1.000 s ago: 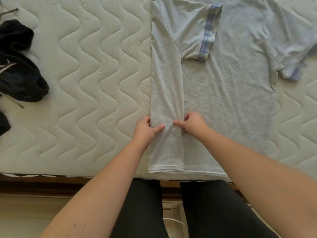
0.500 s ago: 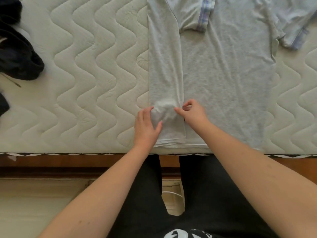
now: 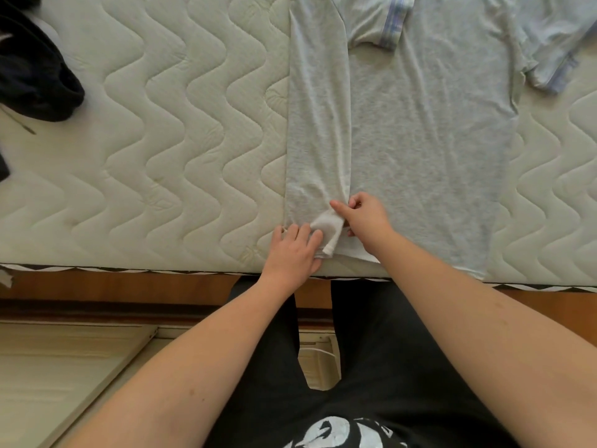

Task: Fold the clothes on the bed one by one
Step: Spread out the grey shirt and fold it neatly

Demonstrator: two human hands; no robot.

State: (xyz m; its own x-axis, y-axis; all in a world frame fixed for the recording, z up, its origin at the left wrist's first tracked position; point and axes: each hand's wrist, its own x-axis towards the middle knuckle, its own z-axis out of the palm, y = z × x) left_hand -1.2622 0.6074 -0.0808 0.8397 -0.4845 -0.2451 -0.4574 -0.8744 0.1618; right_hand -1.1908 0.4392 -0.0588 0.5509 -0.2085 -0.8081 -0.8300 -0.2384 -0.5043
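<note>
Bed as I see it: cream quilted mattress (image 3: 181,130), wave-stitched, on a brown wooden frame (image 3: 129,289). On it: one grey T-shirt (image 3: 426,130), left side folded inward, at right; dark clothes (image 3: 35,82) heaped at the far left edge

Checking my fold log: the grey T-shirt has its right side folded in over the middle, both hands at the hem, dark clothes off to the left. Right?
Not quite: the head view shows the grey T-shirt folded in on its left side; the right sleeve lies spread out. Left hand and right hand are at the hem, dark clothes to the left.
</note>
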